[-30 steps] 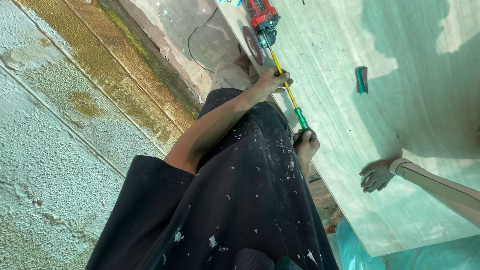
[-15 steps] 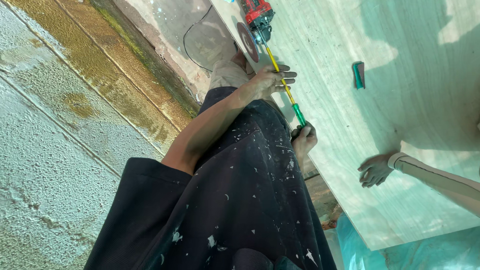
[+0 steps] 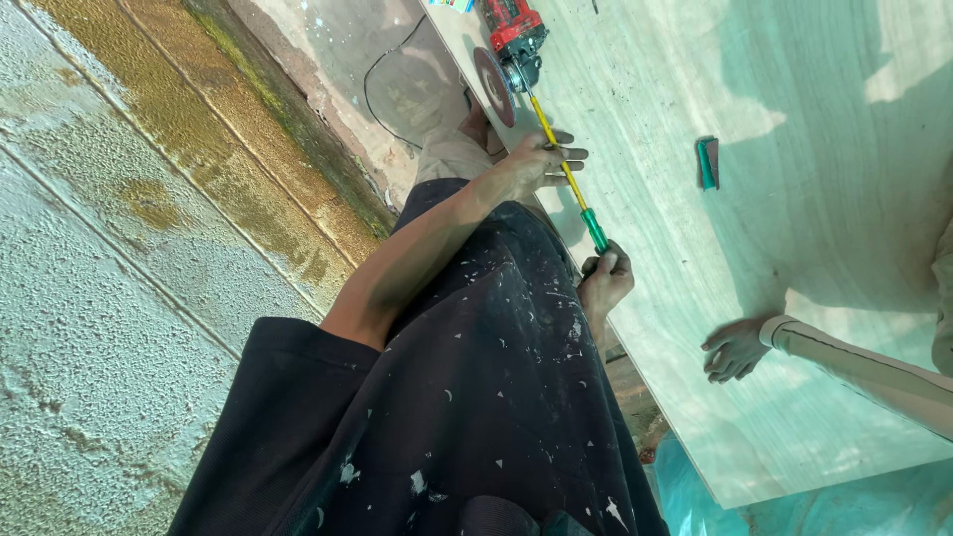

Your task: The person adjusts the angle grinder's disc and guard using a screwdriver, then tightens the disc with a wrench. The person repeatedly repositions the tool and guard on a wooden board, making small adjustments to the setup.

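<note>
Little has shifted over the last second: the left hand (image 3: 541, 159), which was wrapped closer round the tool, now has its fingers (image 3: 568, 154) splayed across the shaft, and the red angle grinder (image 3: 514, 40) sits a touch lower in view.

Nearest is the dark, paint-flecked shirt (image 3: 476, 417). Just past it the right hand (image 3: 606, 283) is closed tight round the green handle of a long screwdriver-like tool (image 3: 568, 181). Further along, the left hand lies loosely over the yellow shaft, steadying it rather than clamping it. The tool runs along the near edge of a big pale slab (image 3: 794, 258), and its tip meets the grinder's head right beside the cutting disc (image 3: 493, 87).

As I judge it, the main risk is the tip slipping off the grinder's head under pressure. That would throw the left hand forward toward the disc, or shove the grinder, which sits at the very edge, off the slab. Its black cable (image 3: 382, 89) trails on the concrete floor (image 3: 119, 298) below and could snag.

Out on the slab a small green object (image 3: 707, 164) lies well clear. A co-worker's hand (image 3: 735, 349) rests flat on the slab to the right, apart from the tool. A teal sheet (image 3: 854, 501) shows under the slab's corner.
</note>
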